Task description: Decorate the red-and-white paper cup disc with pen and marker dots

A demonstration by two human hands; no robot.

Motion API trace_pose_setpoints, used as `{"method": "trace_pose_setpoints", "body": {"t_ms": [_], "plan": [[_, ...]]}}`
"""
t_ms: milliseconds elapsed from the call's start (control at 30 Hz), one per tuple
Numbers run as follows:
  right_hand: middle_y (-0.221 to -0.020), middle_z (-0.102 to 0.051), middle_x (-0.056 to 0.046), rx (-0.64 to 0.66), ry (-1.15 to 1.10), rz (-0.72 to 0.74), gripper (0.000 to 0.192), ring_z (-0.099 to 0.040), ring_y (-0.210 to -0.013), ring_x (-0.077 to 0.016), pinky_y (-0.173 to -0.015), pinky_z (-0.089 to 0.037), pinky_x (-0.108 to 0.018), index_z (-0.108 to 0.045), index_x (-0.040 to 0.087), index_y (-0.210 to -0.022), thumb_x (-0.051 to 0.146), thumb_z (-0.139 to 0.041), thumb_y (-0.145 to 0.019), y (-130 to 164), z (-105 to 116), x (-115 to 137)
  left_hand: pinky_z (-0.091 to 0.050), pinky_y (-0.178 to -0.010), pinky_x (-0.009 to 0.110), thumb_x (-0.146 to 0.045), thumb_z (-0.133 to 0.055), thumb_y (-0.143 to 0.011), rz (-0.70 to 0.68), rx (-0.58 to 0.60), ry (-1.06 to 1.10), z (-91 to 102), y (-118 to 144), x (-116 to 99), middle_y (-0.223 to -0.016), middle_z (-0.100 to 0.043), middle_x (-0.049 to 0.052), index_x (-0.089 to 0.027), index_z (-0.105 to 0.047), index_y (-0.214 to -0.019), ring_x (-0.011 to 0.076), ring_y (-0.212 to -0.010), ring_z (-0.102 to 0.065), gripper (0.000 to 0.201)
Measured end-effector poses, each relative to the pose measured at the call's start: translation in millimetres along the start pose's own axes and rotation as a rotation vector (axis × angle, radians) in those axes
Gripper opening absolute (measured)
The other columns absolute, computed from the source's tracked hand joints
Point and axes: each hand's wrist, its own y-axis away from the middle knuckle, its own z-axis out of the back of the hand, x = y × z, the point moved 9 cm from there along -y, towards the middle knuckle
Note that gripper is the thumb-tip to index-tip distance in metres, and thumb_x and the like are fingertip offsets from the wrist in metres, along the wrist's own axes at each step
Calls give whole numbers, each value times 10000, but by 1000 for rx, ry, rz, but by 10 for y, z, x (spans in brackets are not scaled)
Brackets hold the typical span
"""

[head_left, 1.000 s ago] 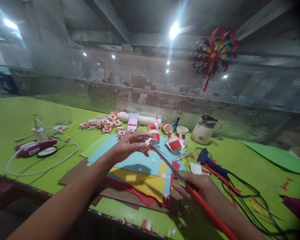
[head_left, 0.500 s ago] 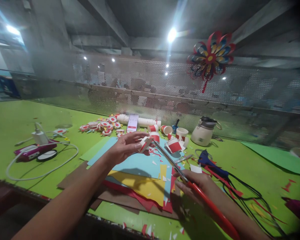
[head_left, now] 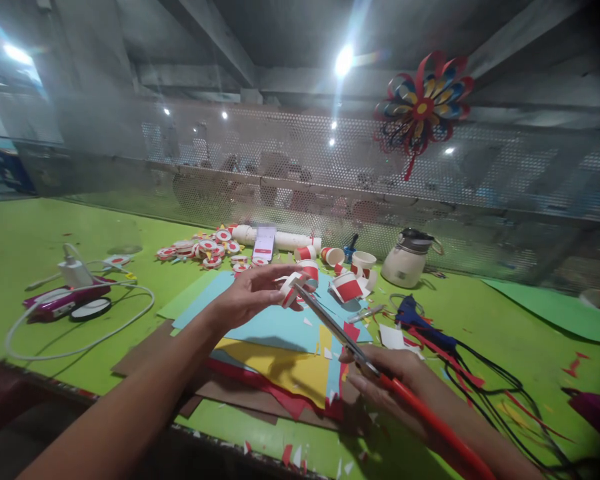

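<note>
A small red-and-white paper cup piece [head_left: 289,291] is pinched between the fingertips of the left hand [head_left: 253,297], held up above the middle of the green bench [head_left: 40,227] so that its rim meets the tips of long red-handled scissors [head_left: 353,347]. The right hand [head_left: 387,380] is clenched around the scissor handles near the front edge of the bench, the blades angled up and away toward the cup piece, which keeps the cut in plain sight and clear of the surface. Below both hands lies a loose stack of coloured paper sheets [head_left: 280,340], blue over yellow over red and brown card, apparently serving as a working mat; small red and white offcuts [head_left: 293,457] are scattered at the front edge. Beyond the stack stand more red-and-white paper cups [head_left: 350,285], with a cluster of flat red-and-white paper rounds [head_left: 205,248] toward the far edge beside a white tube [head_left: 285,240]. A blue glue gun [head_left: 420,319] with black cables rests to the right, a white jug-like vessel [head_left: 405,263] near the perforated metal screen [head_left: 505,173], and a charger with a white cable [head_left: 80,313] to the left. A red, blue and yellow paper pinwheel flower [head_left: 425,107] hangs on the screen.
</note>
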Motion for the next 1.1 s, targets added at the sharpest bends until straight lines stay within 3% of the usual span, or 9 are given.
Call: {"method": "trace_pose_setpoints", "body": {"t_ms": [233,400,633,900,1100], "plan": [[-772,-602,-22,53,-48,11,450,-532,-699,-152,-642,-413,-250,-606,187,-831,570,-452,-1010,55,-22,19,-620,-855,383,-294,-773,-860,50,15,34,17,22,56,-1196,-761,166,-196,-709,-1315,304,-1088,-731,470],[-759,-583,-13,51,-35,30,436,-501,-675,-140,-606,-396,-243,-600,191,-821,555,-456,-1011,47,-28,17,-628,-803,398,-306,-767,-858,64,25,46,62,35,113,-1339,-702,166,-233,-722,-1304,360,-1150,-709,454],[-768,-636,-26,61,-57,51,415,-555,-677,-145,-612,-432,-238,-632,196,-834,521,-456,-1021,40,-32,66,-625,-798,398,-312,-763,-868,78,44,42,44,30,132,-1371,-684,161,-248,-717,-1314,352,-1123,-721,453],[-699,-631,-30,7,-16,59,467,-560,-629,-154,-579,-445,-241,-627,202,-749,565,-474,-1001,47,3,67,-634,-794,404,-309,-778,-857,73,29,30,57,31,135,-1343,-701,158,-241,-723,-1303,330,-1074,-735,454],[-676,-629,-40,-106,-14,57,487,-558,-613,-172,-566,-439,-259,-689,194,-785,561,-452,-1000,29,94,6,-639,-753,365,-273,-777,-845,32,0,39,46,11,53,-1229,-747,150,-210,-745,-1257,312,-1054,-738,417]]}}
